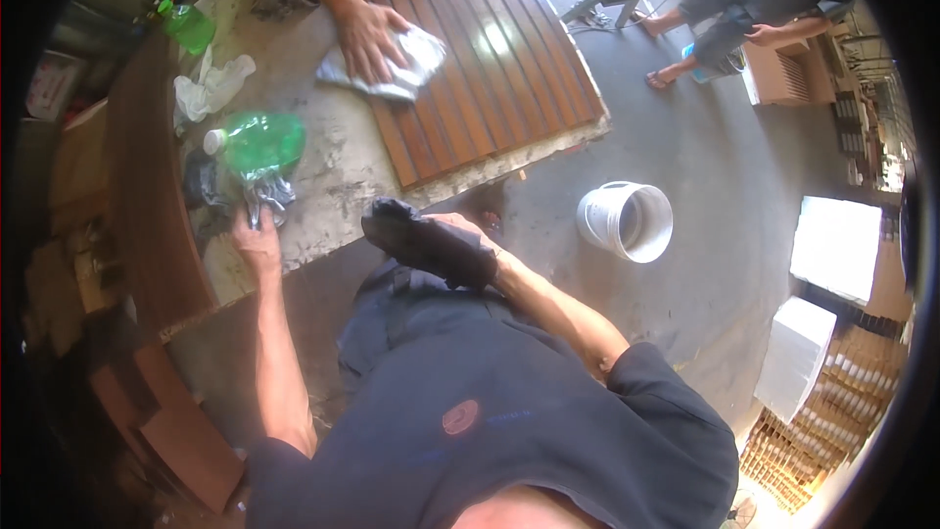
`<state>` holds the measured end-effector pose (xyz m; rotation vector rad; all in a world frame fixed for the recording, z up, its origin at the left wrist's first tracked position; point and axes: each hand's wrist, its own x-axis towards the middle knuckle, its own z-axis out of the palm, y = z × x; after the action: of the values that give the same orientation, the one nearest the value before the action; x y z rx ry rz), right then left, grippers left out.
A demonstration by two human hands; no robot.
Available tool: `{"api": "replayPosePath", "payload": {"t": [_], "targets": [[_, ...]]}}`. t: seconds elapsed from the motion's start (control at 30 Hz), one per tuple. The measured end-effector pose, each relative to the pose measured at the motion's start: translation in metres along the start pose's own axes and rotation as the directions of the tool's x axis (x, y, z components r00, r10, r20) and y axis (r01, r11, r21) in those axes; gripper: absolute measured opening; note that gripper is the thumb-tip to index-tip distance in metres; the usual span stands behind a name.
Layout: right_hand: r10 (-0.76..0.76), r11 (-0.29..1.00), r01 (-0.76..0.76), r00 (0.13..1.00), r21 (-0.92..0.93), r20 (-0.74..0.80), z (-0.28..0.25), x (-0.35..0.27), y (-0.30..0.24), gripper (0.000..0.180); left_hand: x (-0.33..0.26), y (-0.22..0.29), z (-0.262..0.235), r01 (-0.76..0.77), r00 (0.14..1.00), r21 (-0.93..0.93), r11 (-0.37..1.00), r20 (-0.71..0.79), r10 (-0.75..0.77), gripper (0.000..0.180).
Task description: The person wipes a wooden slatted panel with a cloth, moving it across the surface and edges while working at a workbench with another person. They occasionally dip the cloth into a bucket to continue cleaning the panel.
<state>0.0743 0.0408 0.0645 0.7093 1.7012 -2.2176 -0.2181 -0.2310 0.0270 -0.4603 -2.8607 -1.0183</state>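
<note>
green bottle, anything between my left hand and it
Nothing visible. The left hand is at the crumpled wrap under the green bottle on the worktable; the right hand holds a dark cloth.

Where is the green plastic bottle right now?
In the head view, the green plastic bottle lies upper left on the worktable, just above the left hand, beside a white rag.

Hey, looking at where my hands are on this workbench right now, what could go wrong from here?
1. The left hand reaches for the green plastic bottle, which lies on its side by the bench edge; a nudge might roll it off.
2. The right hand holds a dark cloth off the bench, above the floor; it might drop.
3. A co-worker's hand wipes the slatted wooden panel nearby, so arms might collide.
</note>
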Motion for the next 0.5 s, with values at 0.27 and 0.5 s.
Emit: {"api": "replayPosePath", "payload": {"t": [0.27, 0.5], "targets": [[-0.318, 0.791, 0.246, 0.947, -0.561, -0.034, 0.060, 0.032, -0.043, 0.019, 0.037, -0.006, -0.071, 0.372, 0.898, -0.901, 0.223, 0.288, -0.333, 0.034], [-0.119, 0.922, 0.101, 0.993, 0.373, 0.026, 0.068, 0.080, -0.006, 0.032, 0.005, -0.056, -0.078, 0.444, 0.882, -0.658, 0.608, 0.201, -0.427, 0.061]]}}
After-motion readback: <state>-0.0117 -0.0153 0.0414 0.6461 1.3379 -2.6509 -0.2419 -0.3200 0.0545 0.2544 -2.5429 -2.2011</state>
